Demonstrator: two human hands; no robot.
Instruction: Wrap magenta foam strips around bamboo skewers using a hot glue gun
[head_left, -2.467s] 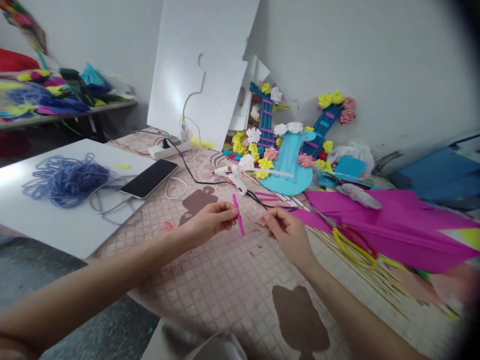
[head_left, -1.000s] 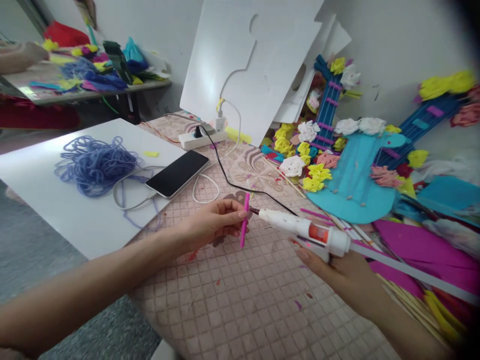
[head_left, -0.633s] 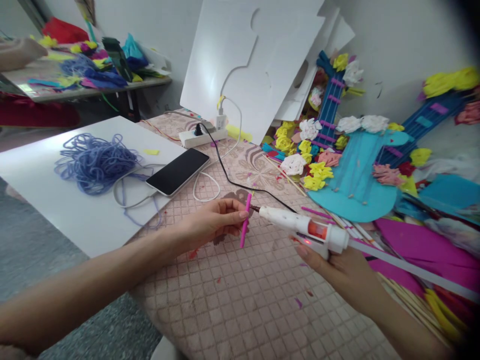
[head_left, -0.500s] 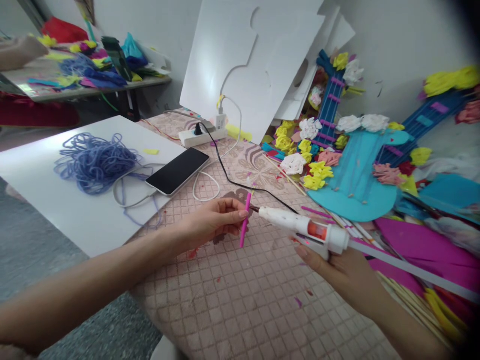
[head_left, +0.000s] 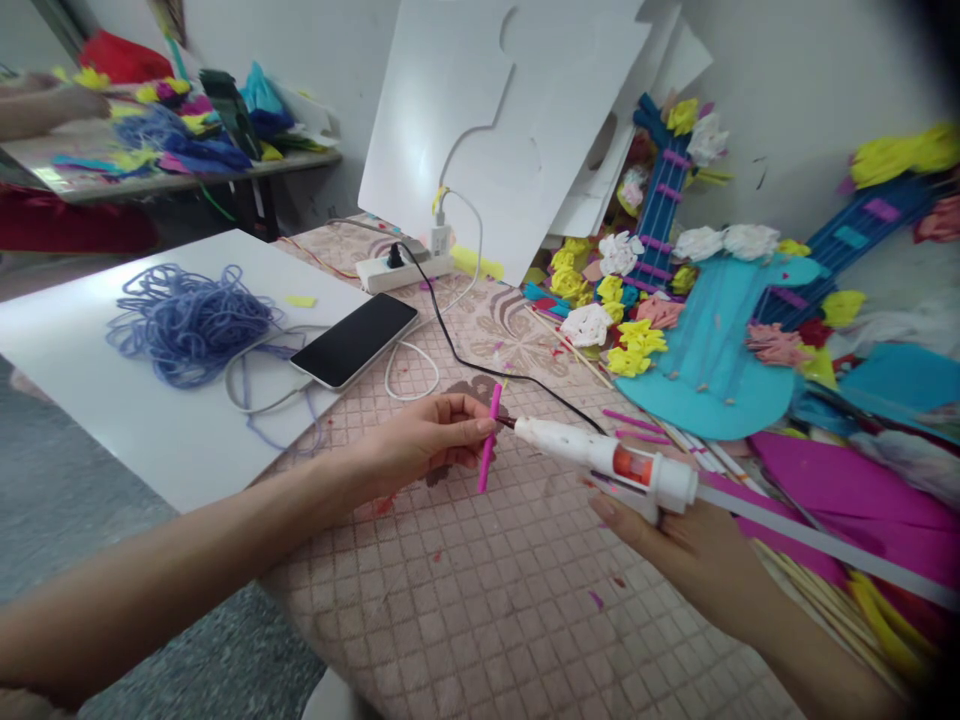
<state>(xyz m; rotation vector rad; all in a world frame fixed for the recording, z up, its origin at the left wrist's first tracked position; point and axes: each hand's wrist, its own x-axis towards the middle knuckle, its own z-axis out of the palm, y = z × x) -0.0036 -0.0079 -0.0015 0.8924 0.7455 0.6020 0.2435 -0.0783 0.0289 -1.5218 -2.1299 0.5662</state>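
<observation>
Between the thumb and fingers of my left hand [head_left: 442,435] is a thin pink stick [head_left: 486,462], perhaps rolled paper, held nearly upright over the table. My right hand [head_left: 686,560] is wrapped round the handle of a white glue gun [head_left: 592,447], with a long glue stick [head_left: 817,540] poking out of its back. The gun's dark nozzle meets the middle of the pink stick, close to my left fingertips. Whether glue is coming out is too small to tell. Most of my right fingers are hidden behind the gun.
A phone [head_left: 356,340] and tangled blue yarn [head_left: 191,325] lie on a white board [head_left: 90,385] at left. A black cable runs from the power strip [head_left: 375,273]. Paper guitars [head_left: 720,340] with crumpled flowers lean at right, by wooden sticks [head_left: 825,610]. Another person's hand [head_left: 71,105] rests at the far table.
Almost nothing differs. The glue gun's nozzle has shifted very slightly left along with the view, and the other person's hand at the far table has moved a little.
</observation>
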